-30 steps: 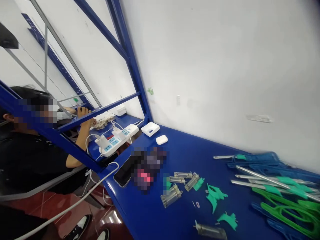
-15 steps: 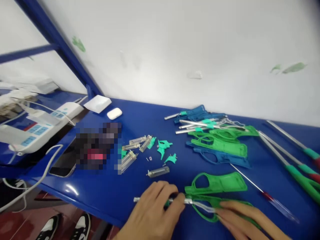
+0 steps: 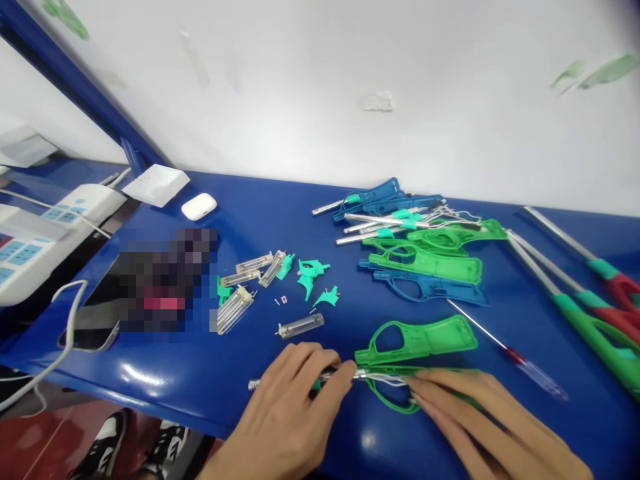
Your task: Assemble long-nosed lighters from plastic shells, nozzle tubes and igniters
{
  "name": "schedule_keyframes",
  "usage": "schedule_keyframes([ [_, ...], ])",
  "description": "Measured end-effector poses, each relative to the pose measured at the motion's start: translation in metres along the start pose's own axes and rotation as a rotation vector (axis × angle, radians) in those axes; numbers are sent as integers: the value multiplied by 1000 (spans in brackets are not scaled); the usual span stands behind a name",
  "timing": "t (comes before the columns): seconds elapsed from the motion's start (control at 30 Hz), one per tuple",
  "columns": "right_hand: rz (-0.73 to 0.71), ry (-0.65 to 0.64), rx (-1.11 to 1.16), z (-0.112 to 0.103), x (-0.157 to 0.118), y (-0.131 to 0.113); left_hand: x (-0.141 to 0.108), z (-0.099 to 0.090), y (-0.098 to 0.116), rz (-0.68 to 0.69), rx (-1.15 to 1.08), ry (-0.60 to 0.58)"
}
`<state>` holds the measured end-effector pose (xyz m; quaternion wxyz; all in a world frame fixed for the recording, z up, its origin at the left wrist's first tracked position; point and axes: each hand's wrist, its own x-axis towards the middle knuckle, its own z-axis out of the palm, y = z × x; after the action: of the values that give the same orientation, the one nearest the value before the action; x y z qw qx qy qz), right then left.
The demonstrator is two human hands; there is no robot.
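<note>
My left hand (image 3: 285,407) is closed around a silver lighter tube (image 3: 254,385) whose slotted end sticks out on the left. A bit of teal plastic shows under its fingers. White wires (image 3: 387,379) run from the tube's right end to my right hand (image 3: 465,407), whose fingertips pinch them. Just beneath the wires lies a green lighter handle half (image 3: 395,400), partly covered by my right hand. A second green handle half (image 3: 440,337) rests directly behind it. One clear fuel tank (image 3: 303,325) lies beyond my left hand.
Teal triggers (image 3: 313,270) and several clear tanks (image 3: 235,310) are scattered left of centre. Blue and green handle halves (image 3: 425,267) with tubes are piled at the back. A screwdriver (image 3: 530,370) and assembled lighters (image 3: 590,320) lie right; a phone (image 3: 95,313) and power strip (image 3: 60,233) left.
The view has shifted, so the table's things appear further left and higher. Both hands keep their hold on the tube and the wires.
</note>
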<state>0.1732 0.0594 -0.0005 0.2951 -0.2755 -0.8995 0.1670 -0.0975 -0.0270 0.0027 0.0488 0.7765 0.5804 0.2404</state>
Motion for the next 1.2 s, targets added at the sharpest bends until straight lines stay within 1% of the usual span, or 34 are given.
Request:
schedule_keyframes([
  [0.2, 36, -58, -24, -4, 12, -3, 4, -3, -4, 32, -32, 11],
  [0.3, 17, -63, -30, -4, 11, -3, 4, -2, -4, 47, -33, 17],
  [0.5, 28, -67, -15, -2, 3, -1, 2, 1, -5, 68, -32, 20],
  [0.63, 47, -72, -19, -1, 2, 0, 2, 1, -6, 73, -34, 13],
  [0.73, 28, -80, -19, -1, 4, 0, 2, 1, -5, 66, -27, 12],
  [0.9, 29, -22, -36, 0, 8, 0, 4, 0, -1, 67, -2, 20],
  [1.07, 24, -64, -37, 2, -2, 3, 8, 0, 1, 52, 21, 27],
  [1.2, 28, -95, -49, 3, -11, 6, 7, 2, 1, 40, 23, 26],
])
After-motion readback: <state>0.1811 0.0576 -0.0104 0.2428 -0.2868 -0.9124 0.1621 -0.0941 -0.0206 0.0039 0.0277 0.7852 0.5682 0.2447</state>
